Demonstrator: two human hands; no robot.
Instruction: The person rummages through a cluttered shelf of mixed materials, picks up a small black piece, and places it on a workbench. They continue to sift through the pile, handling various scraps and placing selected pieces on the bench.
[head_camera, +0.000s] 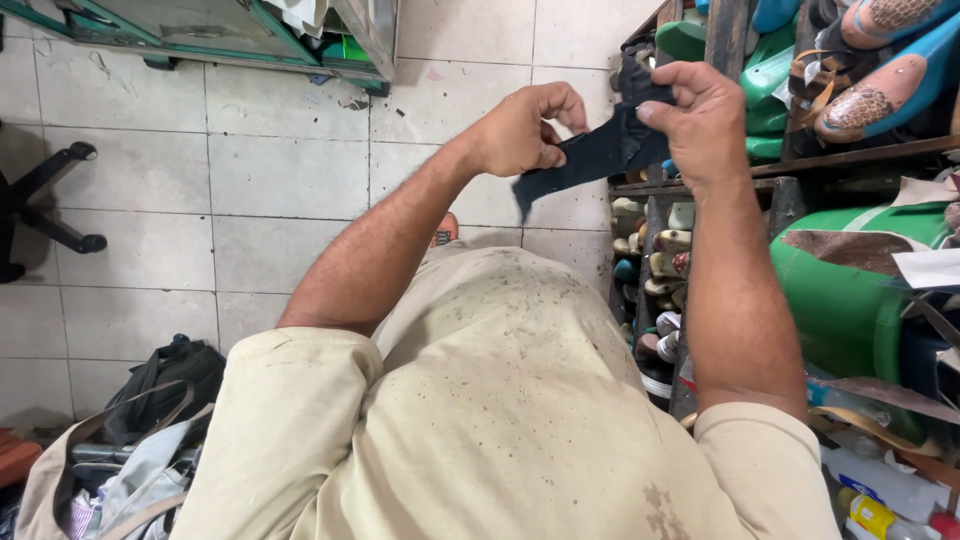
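Left hand (525, 130) curled shut, pinching the near end of a flat black strip of flexible material (590, 155). Right hand (700, 115) clamped on the strip's far, crumpled end, thumb pressed on top. Strip held up in mid-air between both hands, above the pale tiled floor (290, 180), just beside the wooden shelf (860, 158) stacked with green and blue shoe lasts (770, 80).

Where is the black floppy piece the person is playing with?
In the head view, the black piece is up in the air, right of centre, pinched between the left hand and the right hand, just left of the shelves of shoe forms.
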